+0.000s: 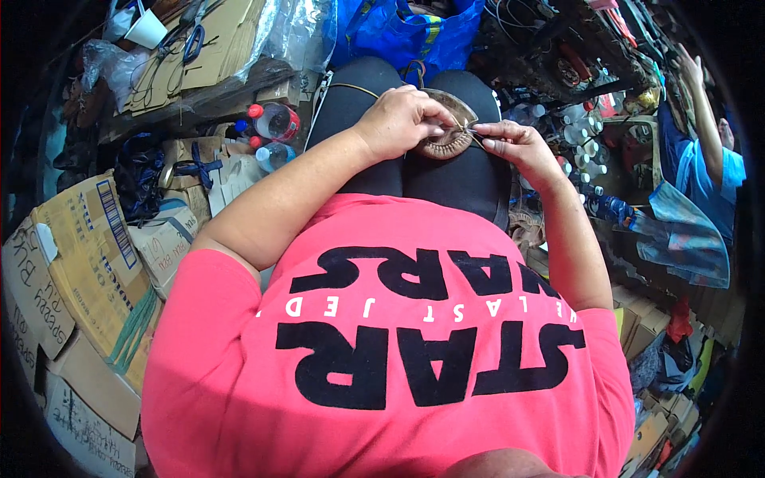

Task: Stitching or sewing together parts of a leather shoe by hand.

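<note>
A brown leather moccasin shoe (446, 146) with a puckered, stitched toe edge rests on my dark-trousered thighs, close to the knees. My left hand (405, 119) lies over its left side, fingers bent and pinching at the seam. At the shoe's right edge my right hand (518, 146) is closed, thumb and fingertips pressed together on a thin lace. Strands of it cross between the two hands. A tan cord (355, 88) trails over my left thigh. The fingers hide part of the shoe, and a needle cannot be made out.
A blue bag (406, 36) stands beyond my knees. Bottles with red caps (275, 121) and cardboard boxes (88, 231) are on the left, below flat cardboard with scissors (193, 44). Several clear bottles (586, 135) stand at right, near another person in blue (709, 167).
</note>
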The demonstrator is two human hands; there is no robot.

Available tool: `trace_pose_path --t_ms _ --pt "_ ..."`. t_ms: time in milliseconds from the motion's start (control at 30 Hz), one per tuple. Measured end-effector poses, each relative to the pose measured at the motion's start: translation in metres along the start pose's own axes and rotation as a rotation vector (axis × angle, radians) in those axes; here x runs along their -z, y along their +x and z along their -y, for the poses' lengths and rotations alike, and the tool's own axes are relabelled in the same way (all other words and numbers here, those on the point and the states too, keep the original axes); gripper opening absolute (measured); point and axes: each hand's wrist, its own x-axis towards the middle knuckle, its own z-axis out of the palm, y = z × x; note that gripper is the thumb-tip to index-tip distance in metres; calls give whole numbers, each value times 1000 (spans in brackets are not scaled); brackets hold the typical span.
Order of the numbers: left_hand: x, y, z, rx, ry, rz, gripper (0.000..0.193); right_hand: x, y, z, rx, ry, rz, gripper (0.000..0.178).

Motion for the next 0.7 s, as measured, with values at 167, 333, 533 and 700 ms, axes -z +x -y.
trace_pose_path --t_ms 167,333,533,700 --pt "-4 7 -12 306 -223 97 15 -1 5 8 -59 46 23 27" --pt "-13 9 -9 407 -382 103 13 -5 9 15 -63 3 6 23" --pt "-3 26 -25 189 26 184 13 -10 17 39 -73 -272 54 8" --pt "12 23 -21 -40 194 176 7 -3 17 32 67 -249 60 8"
